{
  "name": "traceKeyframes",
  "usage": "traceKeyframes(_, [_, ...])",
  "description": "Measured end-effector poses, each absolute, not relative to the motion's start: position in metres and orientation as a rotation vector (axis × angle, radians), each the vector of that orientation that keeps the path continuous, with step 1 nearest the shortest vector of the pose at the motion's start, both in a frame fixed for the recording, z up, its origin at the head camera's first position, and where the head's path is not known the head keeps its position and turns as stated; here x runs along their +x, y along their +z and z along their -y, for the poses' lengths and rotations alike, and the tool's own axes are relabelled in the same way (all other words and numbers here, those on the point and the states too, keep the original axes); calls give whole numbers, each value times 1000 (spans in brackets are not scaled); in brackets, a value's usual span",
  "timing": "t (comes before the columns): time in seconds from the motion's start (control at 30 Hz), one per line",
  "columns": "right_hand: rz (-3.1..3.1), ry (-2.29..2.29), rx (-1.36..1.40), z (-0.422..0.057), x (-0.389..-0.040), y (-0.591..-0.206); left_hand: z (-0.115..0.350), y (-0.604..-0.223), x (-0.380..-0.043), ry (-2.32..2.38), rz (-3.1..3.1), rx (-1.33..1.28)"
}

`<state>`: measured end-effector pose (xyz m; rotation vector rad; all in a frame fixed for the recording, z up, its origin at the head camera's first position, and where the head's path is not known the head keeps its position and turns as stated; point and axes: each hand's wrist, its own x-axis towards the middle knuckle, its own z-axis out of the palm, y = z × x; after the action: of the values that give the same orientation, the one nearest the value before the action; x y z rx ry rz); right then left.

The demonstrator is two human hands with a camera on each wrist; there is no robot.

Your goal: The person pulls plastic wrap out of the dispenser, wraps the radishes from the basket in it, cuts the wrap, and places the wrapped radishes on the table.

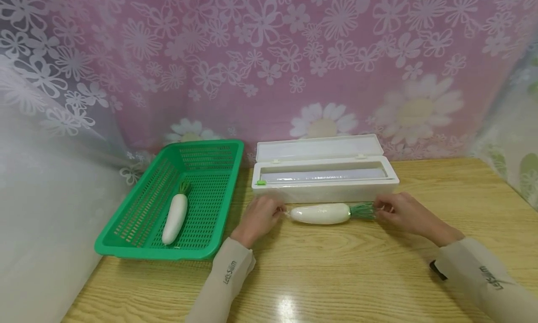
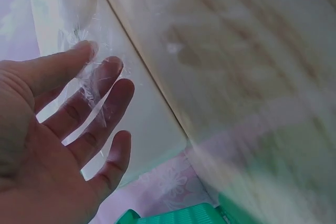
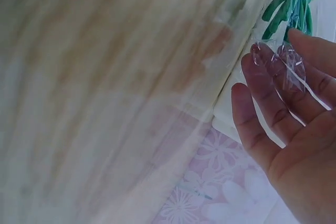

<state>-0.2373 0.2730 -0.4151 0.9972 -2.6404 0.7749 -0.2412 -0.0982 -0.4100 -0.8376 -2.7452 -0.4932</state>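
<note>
The long white green-topped radish (image 1: pixel 320 213) lies on the near side of the white plastic box (image 1: pixel 325 193); left hand (image 1: pixel 261 215) and right hand (image 1: pixel 402 213), outer fingers (image 2: pixel 116 153) loose, pinch its clear plastic film (image 2: pixel 90 92) at opposite ends, apparently for tension.

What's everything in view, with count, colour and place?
Flat wooden table: one, yellowish brown, foreground
Flowered sheeting: count unclear, pink and white, behind table
Rectangular perforated plastic basket: one, green, left on table
Bare tapered radish: one, white with green top, inside basket
Long plastic box, lid open: one, white, table's back
Cylindrical film roll: one, whitish, inside box
Small slider: one, green, box's left edge
Wrapped tapered radish: one, white with green leaves, before box
Small unidentified object: one, black, beside right forearm
Long sleeves: two, beige, on arms
Left hand: one, bare, pinching clear film at radish tip
Right hand: one, bare, pinching film at leafy end
</note>
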Motion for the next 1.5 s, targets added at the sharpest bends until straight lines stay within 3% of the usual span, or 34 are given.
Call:
traceKeyframes(1.0, [2727, 769, 1051, -282, -236, -412, 108, -406, -234, -563, 2768, -817])
traceKeyframes(1.5, [2552, 654, 871, -281, -228, -393, 108, -398, -231, -706, 2505, -537])
